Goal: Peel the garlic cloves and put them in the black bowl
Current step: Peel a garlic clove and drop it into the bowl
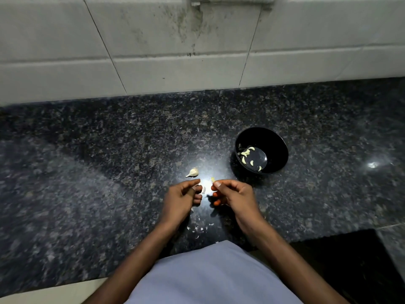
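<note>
Pale garlic clove (212,179) points up, pinched by right hand (232,194) fingers; left hand (183,197) curled, empty.

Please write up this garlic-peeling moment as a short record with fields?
surface: dark granite counter
black bowl: right of the hands, several peeled cloves inside
unpeeled garlic piece: on the counter beyond the left hand
left hand: fingers curled, contents unclear
right hand: pinches a small clove
skin scraps: scattered between the wrists

Speckled granite counter (109,161) bears black bowl (278,150), garlic piece (192,172) (peel scraps (198,229) too).
</note>
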